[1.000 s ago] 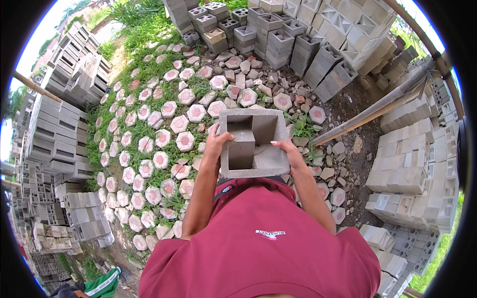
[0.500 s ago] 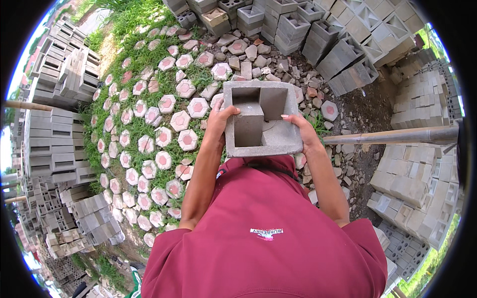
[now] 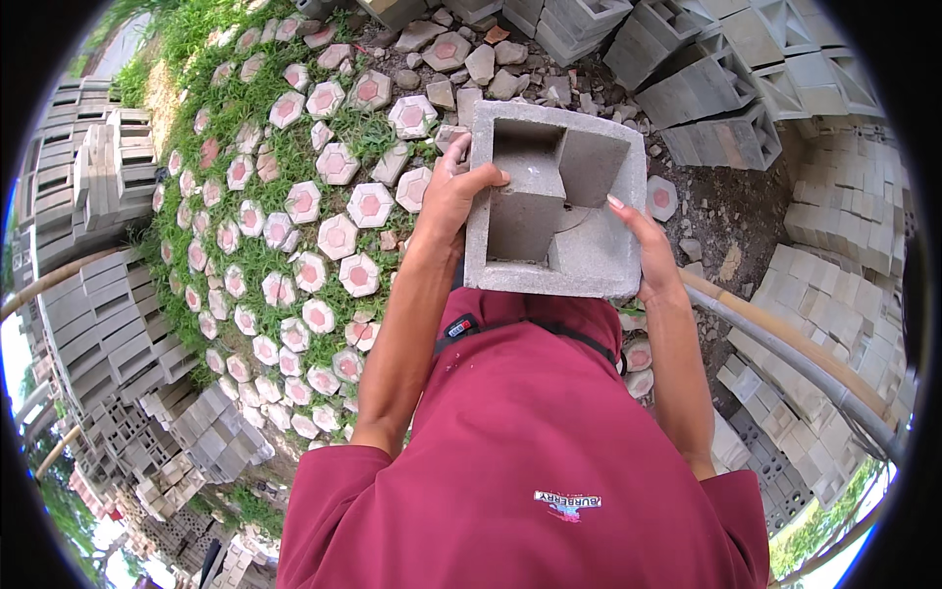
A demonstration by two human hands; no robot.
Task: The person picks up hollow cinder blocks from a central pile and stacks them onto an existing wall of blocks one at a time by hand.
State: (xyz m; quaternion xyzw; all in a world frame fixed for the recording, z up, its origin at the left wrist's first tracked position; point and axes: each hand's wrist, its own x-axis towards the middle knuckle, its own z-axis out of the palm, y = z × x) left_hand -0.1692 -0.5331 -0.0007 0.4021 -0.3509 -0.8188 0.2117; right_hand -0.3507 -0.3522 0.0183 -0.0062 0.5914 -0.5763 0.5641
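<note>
Hands grip a hollow block (image 3: 556, 201): left hand (image 3: 453, 194) and right hand (image 3: 643, 245) clasp its sides above hexagonal pavers (image 3: 324, 216) in grass.

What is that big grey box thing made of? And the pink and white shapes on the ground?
The hollow block looks like cast concrete: dull grey, grainy, thick walls. The hexagonal pavers also seem concrete, pale rims around pinkish centres, rough and matte, with grass between them.
</note>
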